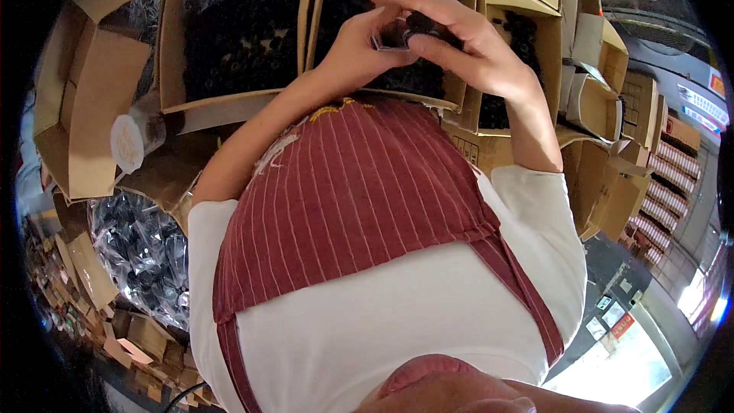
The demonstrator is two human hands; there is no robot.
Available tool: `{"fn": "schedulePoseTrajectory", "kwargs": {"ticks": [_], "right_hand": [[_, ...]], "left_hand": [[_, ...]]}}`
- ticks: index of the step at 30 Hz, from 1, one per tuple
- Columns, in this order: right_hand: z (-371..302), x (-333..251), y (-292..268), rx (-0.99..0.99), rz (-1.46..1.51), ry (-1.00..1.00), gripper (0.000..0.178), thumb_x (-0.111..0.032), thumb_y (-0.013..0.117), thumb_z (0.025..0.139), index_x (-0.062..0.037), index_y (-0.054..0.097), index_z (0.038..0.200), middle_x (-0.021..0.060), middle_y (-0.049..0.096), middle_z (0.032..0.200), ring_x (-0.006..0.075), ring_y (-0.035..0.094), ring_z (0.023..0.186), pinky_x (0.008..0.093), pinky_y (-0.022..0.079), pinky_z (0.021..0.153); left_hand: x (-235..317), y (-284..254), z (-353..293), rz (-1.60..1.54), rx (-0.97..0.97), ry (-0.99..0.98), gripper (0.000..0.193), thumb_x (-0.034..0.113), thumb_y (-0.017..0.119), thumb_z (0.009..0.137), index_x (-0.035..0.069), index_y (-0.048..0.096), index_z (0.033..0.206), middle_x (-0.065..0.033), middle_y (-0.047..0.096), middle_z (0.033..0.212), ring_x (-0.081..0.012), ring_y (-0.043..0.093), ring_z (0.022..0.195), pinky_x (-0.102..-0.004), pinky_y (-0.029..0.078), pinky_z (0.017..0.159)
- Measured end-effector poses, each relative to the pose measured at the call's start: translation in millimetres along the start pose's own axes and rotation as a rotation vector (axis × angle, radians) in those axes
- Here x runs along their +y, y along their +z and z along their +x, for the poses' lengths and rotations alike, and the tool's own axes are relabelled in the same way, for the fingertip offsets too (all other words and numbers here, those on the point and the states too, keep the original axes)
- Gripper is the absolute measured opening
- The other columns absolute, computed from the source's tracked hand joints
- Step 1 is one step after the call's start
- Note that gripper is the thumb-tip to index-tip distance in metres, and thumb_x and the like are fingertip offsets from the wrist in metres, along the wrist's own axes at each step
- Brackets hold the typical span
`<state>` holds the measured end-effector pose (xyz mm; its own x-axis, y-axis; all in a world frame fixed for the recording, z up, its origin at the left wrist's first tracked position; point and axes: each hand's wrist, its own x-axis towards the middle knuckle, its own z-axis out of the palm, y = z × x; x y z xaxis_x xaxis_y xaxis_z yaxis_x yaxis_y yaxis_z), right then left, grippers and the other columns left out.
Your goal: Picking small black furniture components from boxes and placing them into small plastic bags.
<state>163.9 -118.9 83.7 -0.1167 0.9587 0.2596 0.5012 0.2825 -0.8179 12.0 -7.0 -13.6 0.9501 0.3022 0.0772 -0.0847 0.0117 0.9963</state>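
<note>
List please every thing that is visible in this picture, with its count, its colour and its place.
small part: one, dark with a clear piece, held between both hands at top centre
open cardboard boxes: several, brown, filled with small black parts, along the top
empty cardboard boxes: several, brown, at the left and stacked at the right
plastic bags of dark parts: a heap, clear and shiny, lower left
round white tag: one, on a bag at the left
apron: one, dark red with thin pale stripes, centre
shirt: one, white, under the apron
left hand: one, gripping the small part
right hand: one, gripping the small part from the other side
</note>
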Motion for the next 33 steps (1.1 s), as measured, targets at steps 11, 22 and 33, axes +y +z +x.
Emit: {"fn": "schedulePoseTrajectory", "kwargs": {"ticks": [11, 22, 33], "right_hand": [[8.6, -8.0, -2.8, 0.023, 0.027, -0.016, 0.044, -0.002, 0.067, 0.088, -0.0073, 0.061, 0.131, 0.0125, 0.061, 0.119, 0.0244, 0.063, 0.102, 0.0347, 0.051, 0.085], [22.7, -1.8, 10.2, 0.32, 1.086, 0.279, 0.031, -0.027, 0.056, 0.103, 0.0015, 0.063, 0.11, 0.0065, 0.063, 0.102, 0.0168, 0.06, 0.097, 0.0297, 0.045, 0.088], [11.8, -10.5, 6.8, 0.288, 0.977, 0.26, 0.023, -0.016, 0.058, 0.099, 0.0007, 0.063, 0.114, 0.0115, 0.063, 0.116, 0.0227, 0.059, 0.111, 0.0362, 0.043, 0.099]], "left_hand": [[-2.6, -2.5, 1.0, 0.092, 0.035, 0.04, 0.057, 0.005, 0.076, 0.081, 0.003, 0.056, 0.134, -0.0067, 0.061, 0.128, -0.0182, 0.054, 0.123, -0.0359, 0.041, 0.108], [6.5, 3.0, 0.4, -0.201, -0.04, -0.034, 0.04, 0.006, 0.079, 0.082, 0.004, 0.064, 0.119, -0.0059, 0.064, 0.119, -0.0151, 0.061, 0.11, -0.0333, 0.047, 0.098], [10.6, -1.6, -0.7, -0.052, 0.004, 0.032, 0.044, 0.009, 0.08, 0.081, 0.004, 0.063, 0.121, -0.0056, 0.065, 0.122, -0.0149, 0.059, 0.115, -0.0336, 0.044, 0.102]]}}
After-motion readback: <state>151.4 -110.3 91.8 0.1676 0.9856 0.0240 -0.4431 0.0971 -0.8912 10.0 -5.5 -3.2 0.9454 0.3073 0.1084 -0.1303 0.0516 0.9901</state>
